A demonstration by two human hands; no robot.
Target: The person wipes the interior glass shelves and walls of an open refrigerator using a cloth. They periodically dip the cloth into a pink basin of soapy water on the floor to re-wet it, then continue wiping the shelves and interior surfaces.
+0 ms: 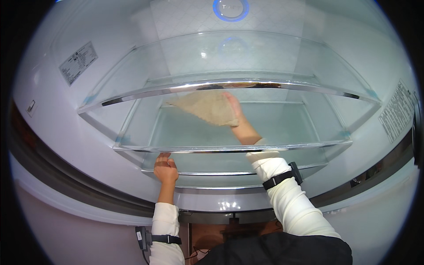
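Observation:
Below the upper glass shelf [232,59] of a refrigerator, my right hand [233,106] holds a beige cloth [207,107], which spreads out to the left of my fingers. That forearm reaches over the chrome front edge of the middle glass shelf [281,124]. My left hand [166,168] is at the left part of that shelf's front edge, with its fingertips touching the edge or just under it; whether they grip it cannot be told. Lower glass shelves show beneath, one with a bright front trim [215,173].
White liner walls rise on both sides, with a printed label [78,63] at left and another [397,111] at right. A small switch [31,107] sits on the left wall. A blue-lit ring [231,8] glows on the back panel. Open doors flank the cabinet.

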